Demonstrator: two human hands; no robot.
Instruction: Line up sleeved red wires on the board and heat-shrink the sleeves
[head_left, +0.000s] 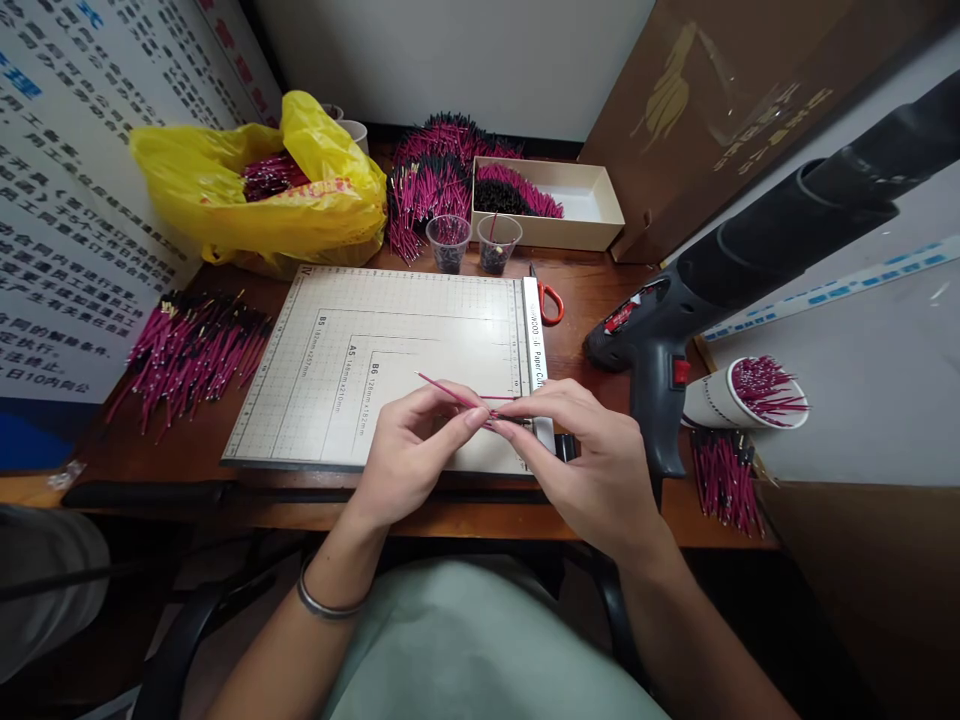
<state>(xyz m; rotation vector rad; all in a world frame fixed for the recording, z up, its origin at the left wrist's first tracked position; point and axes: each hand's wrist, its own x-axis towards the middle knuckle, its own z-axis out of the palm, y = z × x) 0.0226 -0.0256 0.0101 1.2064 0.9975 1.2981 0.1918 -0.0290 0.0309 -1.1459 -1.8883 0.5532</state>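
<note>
A thin magenta wire (pixel 441 385) slants up to the left over the paper cutter board (pixel 420 310), its pale tip in the air. My left hand (pixel 405 445) pinches it between thumb and fingers. Fingertips of my right hand (pixel 592 460) close on the wire's other end, almost touching the left thumb; a dark bit shows there, partly hidden. Another magenta strand (pixel 496 398) shows just above the right fingers; whether it is held or lies on the board I cannot tell.
A hot air gun (pixel 652 330) stands to the right, by a paper cup (pixel 712 398) of wires. Wire piles (pixel 195 350) flank the board. Behind it are two plastic cups (pixel 448 250), a cardboard box (pixel 570 235), a yellow bag (pixel 300 225) and orange-handled scissors (pixel 553 305).
</note>
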